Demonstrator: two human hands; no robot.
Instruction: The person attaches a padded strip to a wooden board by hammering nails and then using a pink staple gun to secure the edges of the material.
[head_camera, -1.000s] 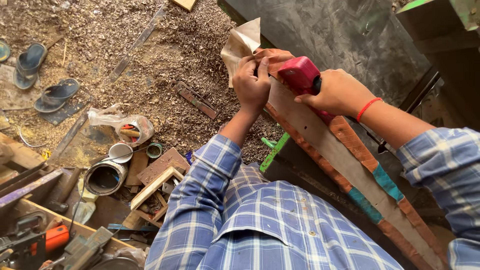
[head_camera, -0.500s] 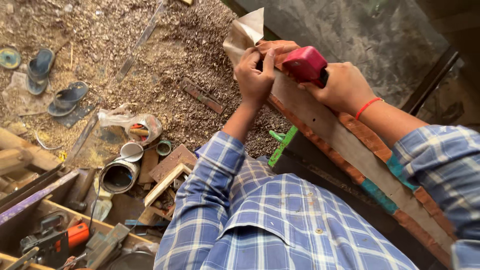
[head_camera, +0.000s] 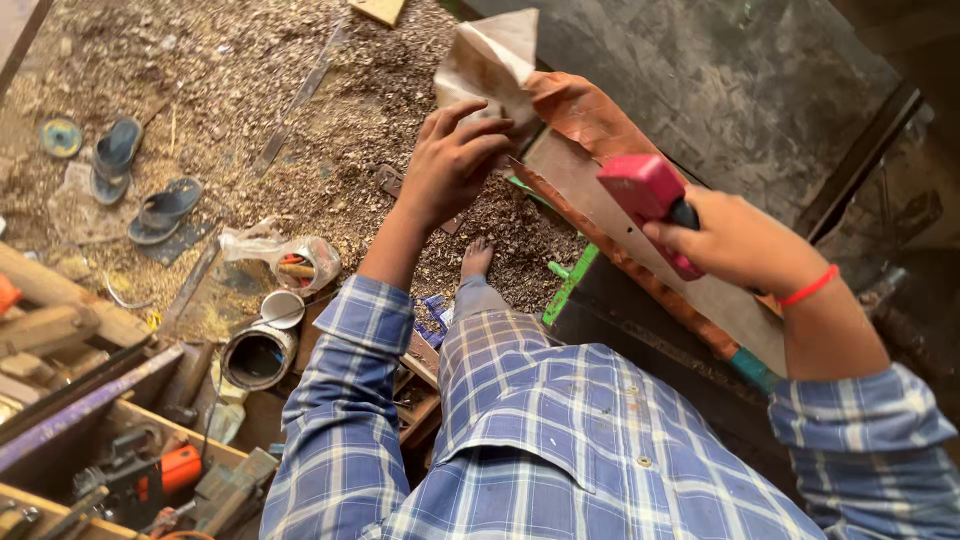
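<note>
My left hand (head_camera: 450, 165) presses, fingers spread, on the sheet (head_camera: 490, 65) at the plank's (head_camera: 590, 200) far end. My right hand (head_camera: 740, 240) has its grip closed around the red tool (head_camera: 650, 195), just above the plank's middle. Shavings (head_camera: 340, 110) cover the floor.

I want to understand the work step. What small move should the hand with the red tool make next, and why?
Probably lower the red handheld tool in the right hand onto the long wooden board. It sits raised above the board, while the left hand already presses the brown paper sheet down at the board's end.
</note>
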